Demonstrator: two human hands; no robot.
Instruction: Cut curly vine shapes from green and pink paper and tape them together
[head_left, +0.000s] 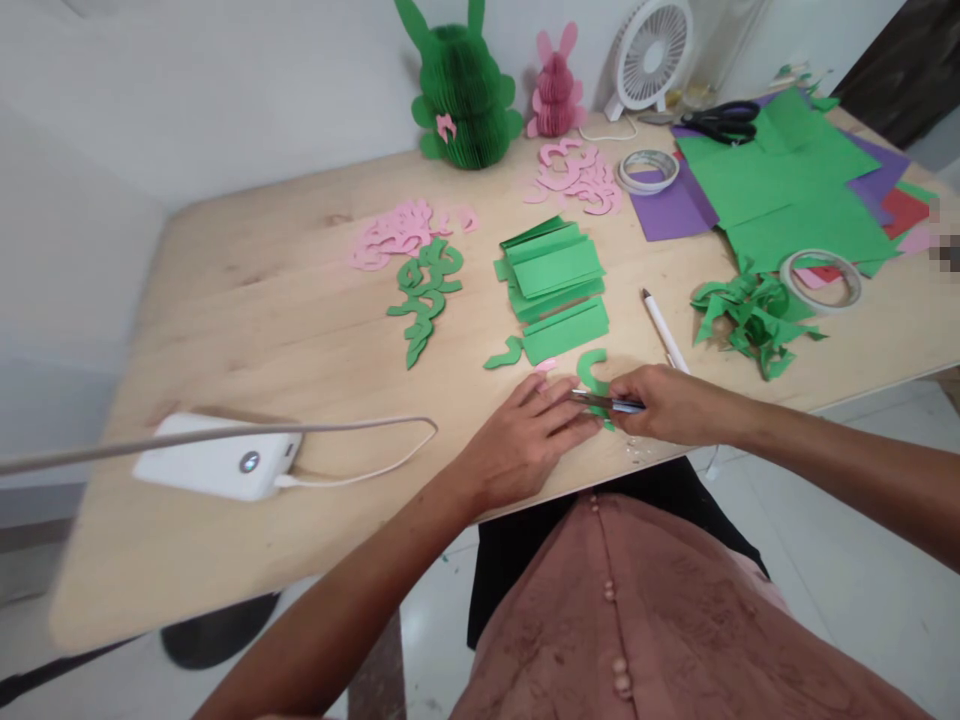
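Note:
Close to the table's front edge, my left hand [529, 435] lies flat with its fingers stretched out, holding nothing I can see. A small pink paper piece [546, 366] shows beyond its fingertips. My right hand [660, 403] is closed around a slim, shiny metal tool [626, 404] with a dark bluish body; its exact kind is unclear. The tool's tip reaches my left fingers and crosses a curved green paper piece [591, 367], partly hidden beneath it. Just beyond lie folded green paper strips [555, 270] and a wavy green cutout [504, 354].
Green cutouts [429, 290] and pink cutouts [397, 232] lie left. A white pen [664, 330], green scraps [754, 318] and a tape roll [823, 281] sit right. Farther back are paper sheets [787, 180], scissors [724, 122], a fan [651, 55] and paper rabbits [465, 95]. A power bank [217, 455] has a cable.

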